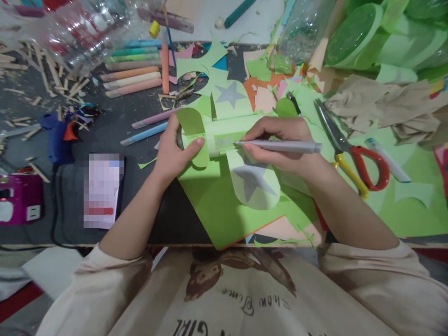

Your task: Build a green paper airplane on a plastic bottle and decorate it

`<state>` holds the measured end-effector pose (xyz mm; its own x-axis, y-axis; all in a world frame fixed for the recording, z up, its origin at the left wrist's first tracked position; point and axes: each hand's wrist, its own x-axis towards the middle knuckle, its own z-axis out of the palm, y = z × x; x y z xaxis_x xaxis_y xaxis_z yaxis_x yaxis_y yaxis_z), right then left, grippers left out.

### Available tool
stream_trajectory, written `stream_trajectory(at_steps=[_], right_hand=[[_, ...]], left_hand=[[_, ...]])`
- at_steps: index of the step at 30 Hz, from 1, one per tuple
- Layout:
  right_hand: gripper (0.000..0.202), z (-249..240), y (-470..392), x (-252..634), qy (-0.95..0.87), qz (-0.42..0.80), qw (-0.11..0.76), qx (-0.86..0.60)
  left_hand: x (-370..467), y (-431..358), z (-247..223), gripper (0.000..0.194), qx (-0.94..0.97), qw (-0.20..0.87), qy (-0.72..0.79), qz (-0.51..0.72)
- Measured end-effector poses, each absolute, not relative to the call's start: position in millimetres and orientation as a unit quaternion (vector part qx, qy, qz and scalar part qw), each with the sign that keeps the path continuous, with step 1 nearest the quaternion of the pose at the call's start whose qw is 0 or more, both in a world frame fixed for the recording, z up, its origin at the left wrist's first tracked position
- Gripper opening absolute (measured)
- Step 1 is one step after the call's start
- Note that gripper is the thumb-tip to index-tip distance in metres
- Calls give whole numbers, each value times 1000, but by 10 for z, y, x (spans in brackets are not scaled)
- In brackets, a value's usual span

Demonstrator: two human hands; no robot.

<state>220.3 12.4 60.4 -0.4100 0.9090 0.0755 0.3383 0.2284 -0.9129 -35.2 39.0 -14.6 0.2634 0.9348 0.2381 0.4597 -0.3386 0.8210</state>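
A green paper airplane model (pixel 219 126) lies on its side over green paper sheets (pixel 213 210). Its body is a pale green tube, and each wing bears a grey star (pixel 250 179). My left hand (pixel 175 151) grips the propeller-like darker green end, thumb on top. Between the fingers of my right hand (pixel 280 142) is a grey marker (pixel 294 146), its tip touching a green strip on the tube beside small grey round marks.
Red-and-yellow scissors (pixel 371 168) and a capped marker (pixel 388 161) lie right. Left are a phone (pixel 103 191), a blue glue gun (pixel 59 140) and a magenta box (pixel 21 198). Colored pens (pixel 135 74), wood sticks, paper scraps and plastic bottles (pixel 87 28) fill the back.
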Motion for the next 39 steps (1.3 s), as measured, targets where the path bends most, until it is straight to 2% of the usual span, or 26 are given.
stream_trajectory(at_steps=[12, 16, 22, 28, 39], right_hand=[[19, 606, 129, 2194, -721, 404, 328, -458], [17, 599, 124, 2184, -718, 388, 360, -452], [18, 586, 118, 2184, -717, 386, 359, -457], [14, 519, 118, 2176, -728, 359, 405, -421], [16, 560, 115, 2204, -734, 395, 351, -426]], left_hand=[[-351, 388, -159, 68, 728, 313, 481, 375], [-345, 388, -150, 68, 724, 311, 484, 380], [-359, 387, -168, 68, 724, 319, 482, 377], [-361, 382, -167, 71, 728, 306, 493, 365], [-345, 380, -165, 67, 723, 301, 493, 380]])
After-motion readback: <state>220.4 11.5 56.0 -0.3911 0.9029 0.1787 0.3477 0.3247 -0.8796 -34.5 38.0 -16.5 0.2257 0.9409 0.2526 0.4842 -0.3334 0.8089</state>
